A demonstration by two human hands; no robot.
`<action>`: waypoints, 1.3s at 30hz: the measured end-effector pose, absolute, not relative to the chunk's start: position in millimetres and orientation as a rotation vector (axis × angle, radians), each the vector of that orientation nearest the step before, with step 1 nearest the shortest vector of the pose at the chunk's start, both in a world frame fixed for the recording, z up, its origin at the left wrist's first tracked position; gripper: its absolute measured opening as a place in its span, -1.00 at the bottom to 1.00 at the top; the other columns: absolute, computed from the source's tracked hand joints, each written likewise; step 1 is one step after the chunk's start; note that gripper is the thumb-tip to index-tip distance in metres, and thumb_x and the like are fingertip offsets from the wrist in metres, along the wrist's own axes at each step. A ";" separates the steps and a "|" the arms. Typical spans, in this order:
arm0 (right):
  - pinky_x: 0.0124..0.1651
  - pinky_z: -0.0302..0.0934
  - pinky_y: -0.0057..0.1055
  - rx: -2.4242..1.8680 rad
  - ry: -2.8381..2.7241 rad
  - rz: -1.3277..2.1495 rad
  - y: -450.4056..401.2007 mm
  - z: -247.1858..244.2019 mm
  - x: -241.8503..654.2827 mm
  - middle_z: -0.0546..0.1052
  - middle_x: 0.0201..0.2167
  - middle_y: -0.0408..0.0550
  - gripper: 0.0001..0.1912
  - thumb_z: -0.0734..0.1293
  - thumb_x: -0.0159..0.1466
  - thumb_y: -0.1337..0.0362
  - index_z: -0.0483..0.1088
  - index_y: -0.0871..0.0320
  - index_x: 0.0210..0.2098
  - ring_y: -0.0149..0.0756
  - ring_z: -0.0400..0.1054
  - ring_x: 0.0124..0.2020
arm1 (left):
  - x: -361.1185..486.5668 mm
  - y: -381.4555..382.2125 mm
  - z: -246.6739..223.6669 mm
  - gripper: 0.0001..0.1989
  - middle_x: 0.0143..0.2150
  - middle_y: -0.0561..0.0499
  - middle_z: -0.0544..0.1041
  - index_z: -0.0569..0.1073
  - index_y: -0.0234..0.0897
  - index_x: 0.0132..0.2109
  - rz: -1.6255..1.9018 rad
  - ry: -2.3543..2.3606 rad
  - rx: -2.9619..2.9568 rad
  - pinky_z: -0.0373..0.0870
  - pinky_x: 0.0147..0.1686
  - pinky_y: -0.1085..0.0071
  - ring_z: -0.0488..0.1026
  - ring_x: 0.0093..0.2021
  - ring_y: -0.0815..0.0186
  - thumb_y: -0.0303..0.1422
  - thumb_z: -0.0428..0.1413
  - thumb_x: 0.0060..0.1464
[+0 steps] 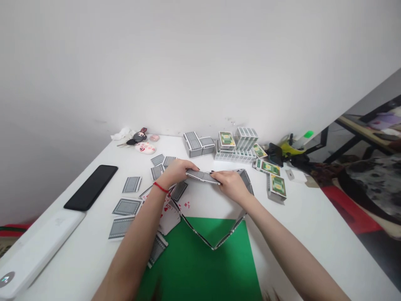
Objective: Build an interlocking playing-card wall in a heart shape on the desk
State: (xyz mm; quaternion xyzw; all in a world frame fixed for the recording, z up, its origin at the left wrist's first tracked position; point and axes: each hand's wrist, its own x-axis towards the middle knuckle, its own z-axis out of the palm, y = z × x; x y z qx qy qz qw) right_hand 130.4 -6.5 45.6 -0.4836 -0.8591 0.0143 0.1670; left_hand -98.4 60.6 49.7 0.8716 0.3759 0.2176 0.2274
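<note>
At frame centre: a card loop (pixel 203 177), many-sided, built of grey-backed cards, its upper edge between both hands, its lowest corner over the green mat (pixel 203 278); whether it closes behind the left wrist, cannot tell.
Left hand (pixel 180 170): fingers closed, thumb on top, pinching the left end of the loop's upper side; red cord (pixel 161 187) at the wrist.
Right hand (pixel 232 184): fingers closed, pinching the right end of the same side.
Loose cards (pixel 127 207): left of centre, grey backs up; several face-up cards (pixel 171 219) beside the mat, red pips showing.
Card stacks (pixel 193 144): upper centre, two, side by side.
Card boxes (pixel 234 156): upper right of centre, piled; two more lower down, to the right.
Phone (pixel 90 188): left, screen dark.
White device (pixel 40 251): lower left, touching the phone.
Mouse (pixel 145 147): upper left of centre, near keys (pixel 128 141).
</note>
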 end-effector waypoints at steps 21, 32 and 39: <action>0.17 0.10 -0.16 -1.219 -2.511 0.246 -27.6 61.2 132.7 0.30 0.12 0.16 -0.57 0.17 0.26 0.20 0.28 0.23 0.08 -0.14 0.20 0.14 | -106.9 47.0 87.4 -0.53 0.20 -0.03 0.28 0.32 -0.15 0.11 0.175 0.799 2.343 0.12 0.14 0.34 0.22 0.18 0.27 -0.29 0.10 0.01; 0.07 0.20 -0.15 -1.279 -2.375 0.277 -25.2 52.2 127.2 0.39 0.05 0.14 -0.56 0.32 0.11 0.23 0.37 0.20 -0.01 -0.10 0.28 0.06 | -84.8 28.8 87.8 -0.57 -0.13 -0.05 0.54 0.45 -0.16 -0.08 0.121 1.175 2.592 0.32 -0.14 0.37 0.45 -0.11 0.14 -0.42 0.17 -0.19; 0.04 0.22 -0.15 -1.242 -2.416 0.219 -20.4 53.0 123.8 0.40 0.02 0.16 -0.63 0.33 0.13 0.18 0.40 0.21 -0.10 -0.09 0.28 0.03 | -82.3 25.7 88.2 -0.59 -0.14 -0.08 0.53 0.42 -0.19 -0.07 0.116 1.158 2.664 0.31 -0.11 0.34 0.44 -0.11 0.14 -0.45 0.12 -0.16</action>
